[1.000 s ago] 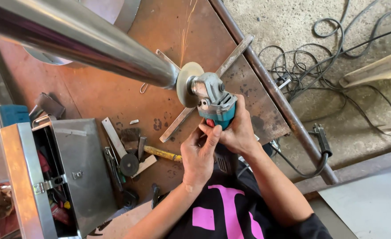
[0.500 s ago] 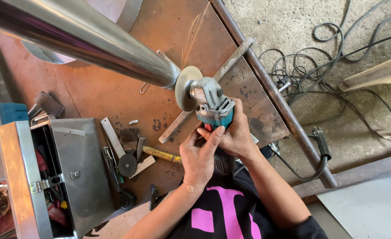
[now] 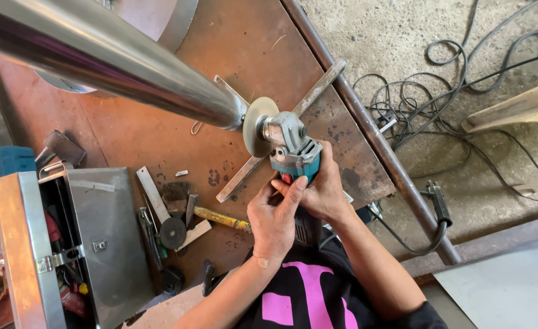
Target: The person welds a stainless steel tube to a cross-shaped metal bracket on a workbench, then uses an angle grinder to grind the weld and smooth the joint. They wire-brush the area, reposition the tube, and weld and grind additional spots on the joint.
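A rusty brown steel plate table (image 3: 159, 128) filled most of the workshop, with rough concrete floor and a tangle of black cables (image 3: 458, 103) off toward two o'clock. A long polished steel tube (image 3: 98, 61) ran in from ten o'clock toward the middle. Against its end stood the pale round disc (image 3: 258, 126) of a teal and grey angle grinder (image 3: 293, 149). Both hands gripped the grinder's body from six o'clock: the left hand (image 3: 275, 219) lay closed along its near side with fingers pressed to the casing, the right hand (image 3: 325, 186) wrapped tight around it. At eight o'clock sat an open grey metal toolbox (image 3: 92, 244), and beside it a yellow-handled tool (image 3: 220, 218) lay on the plate
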